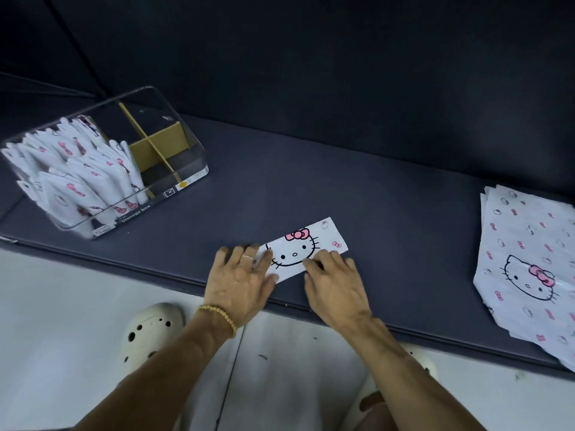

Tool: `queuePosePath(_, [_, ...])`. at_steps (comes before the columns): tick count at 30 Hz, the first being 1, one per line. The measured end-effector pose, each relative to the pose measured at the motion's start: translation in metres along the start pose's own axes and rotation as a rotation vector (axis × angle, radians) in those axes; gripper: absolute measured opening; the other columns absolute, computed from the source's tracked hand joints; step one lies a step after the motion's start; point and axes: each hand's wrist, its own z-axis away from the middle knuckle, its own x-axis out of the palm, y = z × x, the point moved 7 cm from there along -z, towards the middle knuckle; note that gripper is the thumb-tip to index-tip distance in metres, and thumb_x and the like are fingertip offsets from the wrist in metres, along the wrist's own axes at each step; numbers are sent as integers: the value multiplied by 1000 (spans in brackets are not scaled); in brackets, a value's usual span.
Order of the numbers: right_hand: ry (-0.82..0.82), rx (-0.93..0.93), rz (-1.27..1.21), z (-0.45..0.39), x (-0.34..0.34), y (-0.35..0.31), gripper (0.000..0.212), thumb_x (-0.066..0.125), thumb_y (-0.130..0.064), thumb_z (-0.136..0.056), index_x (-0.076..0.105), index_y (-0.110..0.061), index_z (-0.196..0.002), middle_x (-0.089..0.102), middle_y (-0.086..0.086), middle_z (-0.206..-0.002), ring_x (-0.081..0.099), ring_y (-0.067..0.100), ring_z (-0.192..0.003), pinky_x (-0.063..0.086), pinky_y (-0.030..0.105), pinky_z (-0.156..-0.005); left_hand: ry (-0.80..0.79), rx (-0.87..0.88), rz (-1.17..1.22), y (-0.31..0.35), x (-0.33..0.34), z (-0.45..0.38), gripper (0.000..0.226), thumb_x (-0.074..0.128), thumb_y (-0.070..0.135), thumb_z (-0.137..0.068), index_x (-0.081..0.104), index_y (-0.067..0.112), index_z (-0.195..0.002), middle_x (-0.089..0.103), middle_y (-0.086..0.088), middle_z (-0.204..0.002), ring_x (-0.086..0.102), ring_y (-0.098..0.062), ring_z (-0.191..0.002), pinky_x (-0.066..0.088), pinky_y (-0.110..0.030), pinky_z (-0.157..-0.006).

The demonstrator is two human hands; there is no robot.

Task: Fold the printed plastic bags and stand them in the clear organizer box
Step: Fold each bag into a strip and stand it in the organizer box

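Note:
A white plastic bag (306,244) printed with a cat face and pink bow lies folded into a narrow strip on the dark cushion (389,197). My left hand (241,283) lies flat on the strip's left end, fingers spread. My right hand (334,281) presses on its near edge with the fingertips. At the left stands the clear organizer box (186,132), tilted in view, with several folded bags (77,172) upright in its left part. A stack of unfolded printed bags (529,269) lies at the right edge.
Cardboard dividers (155,144) split the box's right part into compartments with nothing in them. The cushion's front edge runs just under my wrists. Below it is a pale floor (62,306) with my two cream clogs (149,328).

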Motion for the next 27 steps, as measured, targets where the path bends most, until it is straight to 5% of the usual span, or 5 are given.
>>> queuePosePath(5, [-40, 41, -20, 8, 6, -3, 36, 77, -14, -72, 73, -12, -107, 67, 3, -113, 66, 23, -100, 52, 37, -75, -28, 85, -34, 4, 3, 37, 73, 60, 68, -74, 63, 16, -124, 62, -9, -115, 58, -29, -102, 45, -49, -93])
queuePosePath(12, [-244, -28, -244, 14, 22, -9, 45, 51, -17, -92, 55, -19, -137, 40, -6, -153, 27, 11, -146, 32, 33, -108, 162, 111, 283, 1, -20, 44, 21, 80, 18, -75, 75, 17, -95, 68, -3, -107, 65, -27, -87, 57, -38, -70])
queuePosePath(17, [-139, 137, -547, 9, 12, -8, 24, 60, -31, -95, 73, -18, -111, 67, -4, -122, 49, 10, -131, 42, 36, -104, 42, -151, 769, -10, -22, 26, 5, 64, 32, -90, 66, 30, -86, 57, 17, -77, 49, -10, -86, 48, -32, -75])
queuePosePath(22, [-270, 355, -753, 7, 21, 11, 23, 59, -34, -96, 73, -23, -81, 57, -8, -89, 52, 7, -89, 42, 22, -79, -214, -241, 978, -13, -1, 11, 30, 74, 30, -82, 67, 34, -111, 65, 16, -101, 50, -1, -93, 36, -13, -79])
queuePosePath(27, [-256, 559, -837, -8, 25, 21, 30, 61, -27, -94, 53, -20, -66, 55, -12, -58, 43, 6, -52, 39, 22, -53, -79, -454, 907, -22, 7, 2, 22, 68, 22, -88, 63, 14, -68, 64, 4, -64, 58, -24, -68, 48, -31, -72])
